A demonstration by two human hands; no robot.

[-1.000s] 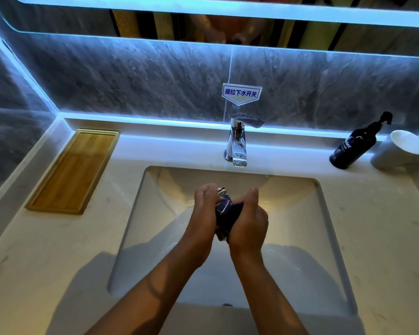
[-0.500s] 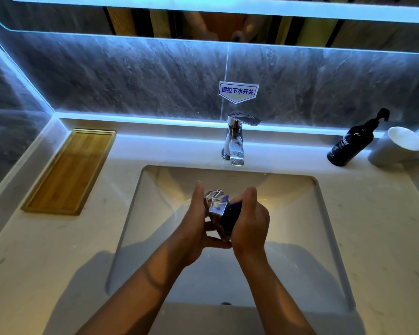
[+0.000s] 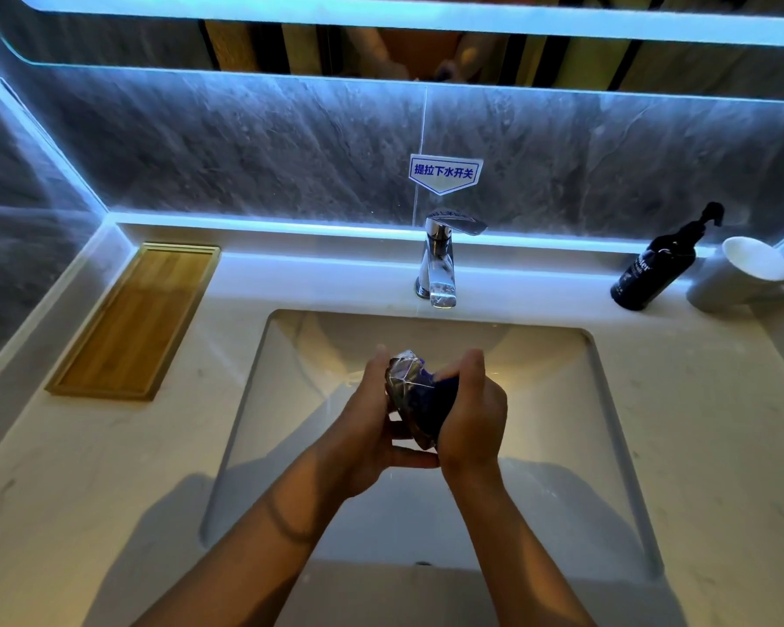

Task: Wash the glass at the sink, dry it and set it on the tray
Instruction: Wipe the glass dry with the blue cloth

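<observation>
Over the middle of the white sink basin (image 3: pixel 290 423) I hold a faceted clear glass (image 3: pixel 404 377), tilted on its side. My left hand (image 3: pixel 367 427) cups the glass from the left and below. My right hand (image 3: pixel 471 414) presses a dark blue cloth (image 3: pixel 440 400) against the glass's right side and into it. The cloth hides much of the glass. An empty wooden tray (image 3: pixel 137 319) lies on the counter at the far left.
A chrome faucet (image 3: pixel 440 264) stands behind the basin, with no water running. At the back right are a black pump bottle (image 3: pixel 657 269) and a white mug (image 3: pixel 738 278). A lit mirror and grey stone wall rise behind the counter.
My left hand has loosened from a tight clasp to a cupping hold, and the glass has turned so more of its faceted side shows. Both hands stay over the basin.
</observation>
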